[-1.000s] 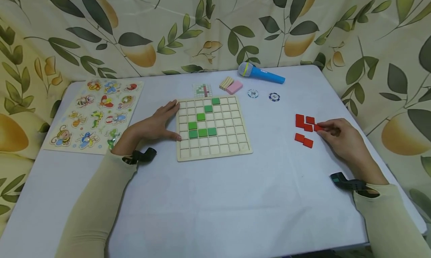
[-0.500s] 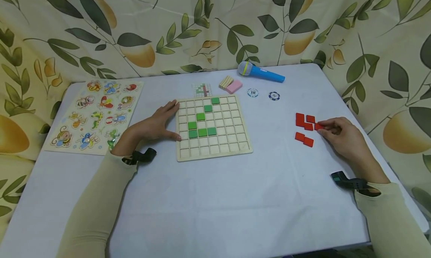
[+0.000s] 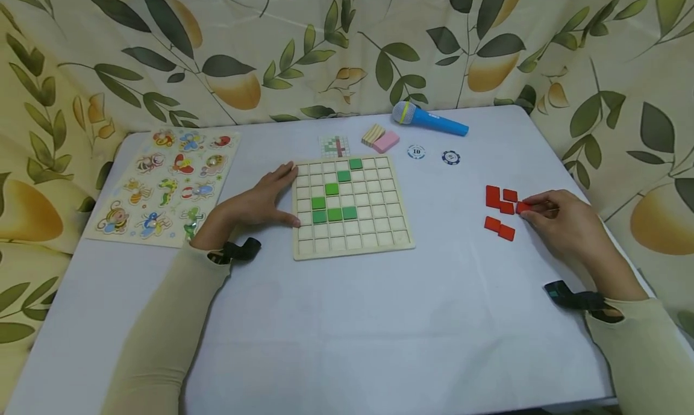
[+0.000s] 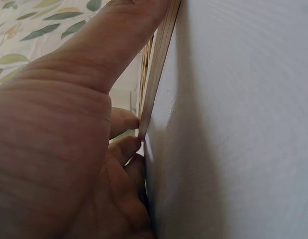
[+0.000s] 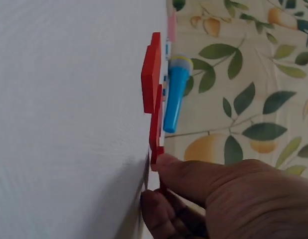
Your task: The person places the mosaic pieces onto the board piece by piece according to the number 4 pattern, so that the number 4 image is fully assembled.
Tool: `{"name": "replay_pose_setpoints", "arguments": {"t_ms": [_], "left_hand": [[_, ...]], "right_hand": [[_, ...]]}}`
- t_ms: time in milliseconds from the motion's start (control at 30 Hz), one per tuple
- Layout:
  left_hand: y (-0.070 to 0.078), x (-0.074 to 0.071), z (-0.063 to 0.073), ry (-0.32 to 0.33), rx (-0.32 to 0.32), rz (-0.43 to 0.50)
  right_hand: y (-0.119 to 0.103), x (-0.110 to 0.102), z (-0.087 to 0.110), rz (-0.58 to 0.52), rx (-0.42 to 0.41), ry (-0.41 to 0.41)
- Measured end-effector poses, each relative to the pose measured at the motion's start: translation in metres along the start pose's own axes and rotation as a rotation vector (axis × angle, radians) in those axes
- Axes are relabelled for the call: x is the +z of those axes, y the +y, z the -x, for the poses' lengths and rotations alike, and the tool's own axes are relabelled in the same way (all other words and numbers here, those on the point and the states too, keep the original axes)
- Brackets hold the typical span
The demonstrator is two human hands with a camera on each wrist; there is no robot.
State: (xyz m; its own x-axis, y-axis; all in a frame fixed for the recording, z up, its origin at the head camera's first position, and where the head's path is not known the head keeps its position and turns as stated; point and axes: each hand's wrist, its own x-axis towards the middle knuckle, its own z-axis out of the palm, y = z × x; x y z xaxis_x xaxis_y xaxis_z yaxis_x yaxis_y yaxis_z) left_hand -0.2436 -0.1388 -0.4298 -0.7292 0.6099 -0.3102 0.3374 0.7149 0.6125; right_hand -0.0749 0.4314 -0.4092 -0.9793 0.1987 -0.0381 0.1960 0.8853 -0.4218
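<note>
My left hand (image 3: 259, 199) rests at the left edge of a wooden grid board (image 3: 379, 225), thumb and fingers spread along that edge. In the left wrist view, the thumb (image 4: 114, 40) and fingertips touch the board's side. Several green tiles (image 3: 334, 214) sit in the board's squares. Over on the right, my right hand (image 3: 566, 222) pinches a red tile (image 3: 523, 207) between thumb and fingers, low at the tabletop. Several other red tiles (image 3: 492, 196) lie close beside it, some of them touching or overlapping. The right wrist view shows the red tiles (image 5: 151, 74) edge-on.
Behind the board lie a small pattern card (image 3: 334, 146), a striped block (image 3: 373, 135), a pink block (image 3: 387, 141) and two round chips (image 3: 450, 158). A blue toy microphone (image 3: 439, 124) lies at the back edge. At left is an insect picture sheet (image 3: 168, 186).
The head view has swung slightly left, so everything appears a little farther right. Both hands keep their places at the board and at the red tile.
</note>
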Motion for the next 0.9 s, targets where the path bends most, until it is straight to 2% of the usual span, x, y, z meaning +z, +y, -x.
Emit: {"name": "replay_pose_setpoints", "arguments": {"t_ms": [133, 200, 300, 433, 533, 633, 733, 800, 900], "left_hand": [[-0.005, 0.0, 0.002, 0.002, -0.009, -0.006], [-0.008, -0.002, 0.004, 0.005, -0.017, -0.008], [-0.012, -0.005, 0.006, 0.01, -0.028, -0.008], [-0.016, -0.005, 0.007, 0.015, -0.025, 0.001], [-0.017, -0.002, 0.005, 0.013, -0.01, 0.013], [-0.016, 0.002, 0.001, 0.01, 0.0, 0.024], [-0.013, 0.003, -0.002, 0.0, 0.0, 0.027], [-0.011, 0.003, -0.003, -0.007, -0.007, 0.022], [-0.008, -0.001, -0.003, -0.007, -0.019, 0.013]], "right_hand": [[-0.036, -0.004, -0.006, 0.031, -0.096, -0.025], [-0.068, -0.003, -0.012, 0.055, -0.163, -0.057], [-0.127, 0.003, -0.028, 0.079, -0.289, -0.13], [-0.198, 0.024, -0.058, 0.114, -0.509, -0.193], [-0.234, 0.049, -0.083, 0.138, -0.628, -0.24], [-0.257, 0.072, -0.102, 0.14, -0.681, -0.302], [-0.267, 0.09, -0.113, 0.145, -0.696, -0.342], [-0.269, 0.096, -0.116, 0.146, -0.693, -0.349], [-0.271, 0.101, -0.12, 0.158, -0.719, -0.316]]}}
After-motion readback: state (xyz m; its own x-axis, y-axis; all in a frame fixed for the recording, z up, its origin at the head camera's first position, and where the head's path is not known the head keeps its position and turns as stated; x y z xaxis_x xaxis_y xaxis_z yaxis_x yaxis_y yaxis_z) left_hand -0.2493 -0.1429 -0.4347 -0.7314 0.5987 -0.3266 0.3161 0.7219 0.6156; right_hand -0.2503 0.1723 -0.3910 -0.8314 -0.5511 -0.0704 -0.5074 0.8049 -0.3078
